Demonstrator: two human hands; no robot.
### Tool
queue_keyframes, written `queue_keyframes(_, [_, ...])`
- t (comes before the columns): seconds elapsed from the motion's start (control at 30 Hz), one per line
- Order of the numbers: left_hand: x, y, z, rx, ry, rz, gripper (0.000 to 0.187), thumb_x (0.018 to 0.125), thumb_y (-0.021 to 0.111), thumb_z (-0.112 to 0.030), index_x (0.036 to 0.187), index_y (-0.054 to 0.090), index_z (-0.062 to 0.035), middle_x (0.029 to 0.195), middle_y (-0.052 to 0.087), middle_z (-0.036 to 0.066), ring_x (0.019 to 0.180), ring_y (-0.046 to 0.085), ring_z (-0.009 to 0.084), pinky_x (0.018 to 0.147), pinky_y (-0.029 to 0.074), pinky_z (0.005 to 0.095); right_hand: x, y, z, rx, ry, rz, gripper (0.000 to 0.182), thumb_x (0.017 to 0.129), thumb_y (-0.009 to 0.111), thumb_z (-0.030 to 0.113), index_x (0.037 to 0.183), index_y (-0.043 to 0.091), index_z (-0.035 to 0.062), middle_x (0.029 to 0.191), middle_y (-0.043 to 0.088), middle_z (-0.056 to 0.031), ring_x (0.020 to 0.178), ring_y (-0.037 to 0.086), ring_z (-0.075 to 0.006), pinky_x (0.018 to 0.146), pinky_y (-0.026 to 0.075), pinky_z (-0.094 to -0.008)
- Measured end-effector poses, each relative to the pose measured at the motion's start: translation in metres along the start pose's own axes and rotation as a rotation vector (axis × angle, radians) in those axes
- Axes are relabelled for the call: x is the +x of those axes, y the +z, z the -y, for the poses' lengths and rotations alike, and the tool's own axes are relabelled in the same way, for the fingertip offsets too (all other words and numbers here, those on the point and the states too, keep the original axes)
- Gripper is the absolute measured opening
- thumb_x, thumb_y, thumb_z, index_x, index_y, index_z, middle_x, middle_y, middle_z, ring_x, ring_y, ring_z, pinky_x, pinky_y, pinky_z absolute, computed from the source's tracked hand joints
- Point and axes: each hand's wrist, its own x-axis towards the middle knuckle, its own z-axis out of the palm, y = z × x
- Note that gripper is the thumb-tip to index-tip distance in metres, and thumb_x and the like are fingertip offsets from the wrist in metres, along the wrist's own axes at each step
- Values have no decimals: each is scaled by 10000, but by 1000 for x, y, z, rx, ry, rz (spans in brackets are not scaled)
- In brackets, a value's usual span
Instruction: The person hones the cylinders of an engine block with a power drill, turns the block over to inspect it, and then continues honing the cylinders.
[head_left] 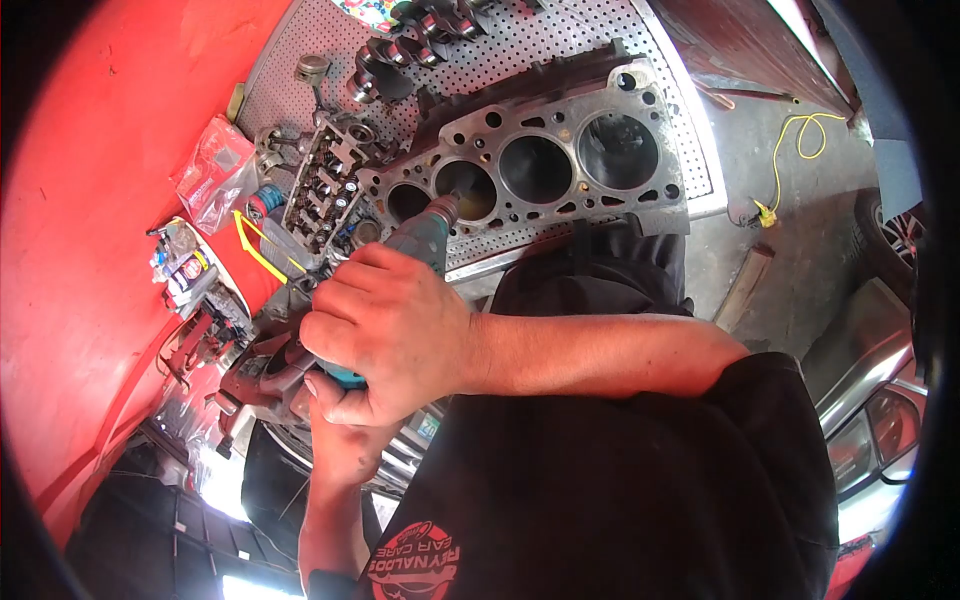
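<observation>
A teal power drill points away from me. Its chuck reaches over the second cylinder bore from the left in a grey engine block. My right hand is closed over the drill's rear body, fingers wrapped around it. Just below, my left hand is closed around the lower part of the drill, its fingers largely hidden by the right hand. What is fitted in the chuck is hard to make out. The block lies with its bores facing up on a perforated metal table.
Left of the block lies a cylinder head with valve springs. Pistons and a crankshaft rest farther back. A red wall rises on the left. On the floor at right are a yellow cord and a wooden board.
</observation>
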Motion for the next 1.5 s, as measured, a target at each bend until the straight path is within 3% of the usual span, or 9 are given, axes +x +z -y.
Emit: queue_keyframes(1.5, [4,-2,7,-127,-8,16,696,781,719,-35,1398,397,-37,1135,630,119,956,665,210,789,547,367,3,2,-3,-75,-6,15,485,578,798,417,871,604,84,809,577,-54,762,609,-275,726,462,-426])
